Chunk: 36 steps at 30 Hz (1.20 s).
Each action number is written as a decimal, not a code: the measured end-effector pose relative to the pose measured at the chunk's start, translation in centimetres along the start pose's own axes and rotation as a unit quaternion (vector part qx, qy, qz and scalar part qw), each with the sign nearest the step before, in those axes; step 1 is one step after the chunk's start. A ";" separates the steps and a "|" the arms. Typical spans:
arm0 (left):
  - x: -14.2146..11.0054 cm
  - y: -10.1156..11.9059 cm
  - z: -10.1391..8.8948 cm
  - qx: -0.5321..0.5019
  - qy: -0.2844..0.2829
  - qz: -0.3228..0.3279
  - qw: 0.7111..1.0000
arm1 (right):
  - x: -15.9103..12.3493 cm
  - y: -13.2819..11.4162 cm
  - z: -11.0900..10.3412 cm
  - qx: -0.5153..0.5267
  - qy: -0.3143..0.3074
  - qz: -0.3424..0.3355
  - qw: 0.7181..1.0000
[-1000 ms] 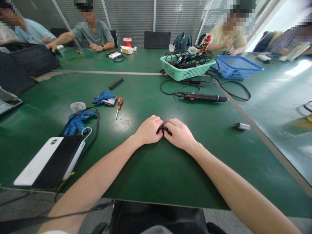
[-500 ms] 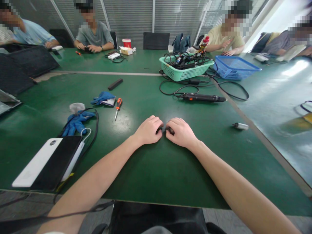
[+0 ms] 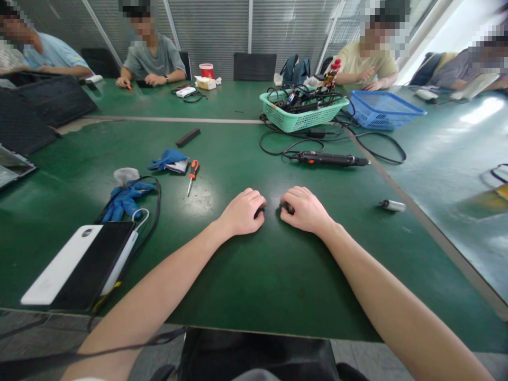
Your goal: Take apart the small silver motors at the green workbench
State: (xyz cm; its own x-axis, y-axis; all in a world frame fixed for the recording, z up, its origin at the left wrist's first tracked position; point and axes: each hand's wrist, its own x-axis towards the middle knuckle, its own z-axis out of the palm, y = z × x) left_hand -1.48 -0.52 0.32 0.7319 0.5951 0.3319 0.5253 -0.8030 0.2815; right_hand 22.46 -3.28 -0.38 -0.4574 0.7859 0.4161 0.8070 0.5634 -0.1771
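Over the middle of the green table (image 3: 254,286), my left hand (image 3: 243,211) is closed around a small black piece (image 3: 259,211), most of it hidden by the fingers. My right hand (image 3: 305,209) grips another small dark piece (image 3: 288,207), which shows only between thumb and forefinger. A short gap separates the two hands. What kind of parts these are I cannot make out. To the left of my left hand lies a screwdriver (image 3: 192,177) with an orange and black handle.
Blue gloves (image 3: 126,201), a white and black phone-like slab (image 3: 77,264) and a black bar (image 3: 188,137) lie left. Beyond my right hand are a corded electric screwdriver (image 3: 333,159), a green basket (image 3: 293,123) of tools, a blue basket (image 3: 381,119) and a silver cylinder (image 3: 392,206). Several people sit around.
My hands were touching, with dark material between them. Now they are apart, each with a dark piece, the right hand having moved right. A person opposite has reached to an orange item.
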 end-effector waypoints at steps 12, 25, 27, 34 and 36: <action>-0.2 -0.4 -0.1 -0.005 -0.005 0.002 1.000 | -3.5 13.1 -2.2 -0.198 0.009 0.321 0.926; 0.1 -0.5 0.0 -0.011 -0.003 -0.003 1.000 | -5.8 15.2 -3.0 -0.178 0.044 0.356 0.916; 0.0 -0.5 0.0 -0.013 -0.004 -0.004 1.000 | -5.7 15.0 -3.1 -0.176 0.038 0.363 0.914; 0.0 -0.4 -0.1 -0.011 -0.004 -0.007 1.000 | -5.5 14.8 -3.5 -0.181 0.015 0.360 0.915; 0.0 -0.4 -0.1 -0.013 -0.005 -0.007 1.000 | -5.6 14.8 -3.6 -0.175 0.010 0.358 0.917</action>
State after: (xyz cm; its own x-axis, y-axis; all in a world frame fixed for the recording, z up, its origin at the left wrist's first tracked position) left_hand -1.69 -0.22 0.35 0.7290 0.6058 0.3187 0.5244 -0.7935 0.3086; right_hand 38.35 -0.26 -2.18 0.2411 0.9156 0.3217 0.9698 -0.2148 -0.1154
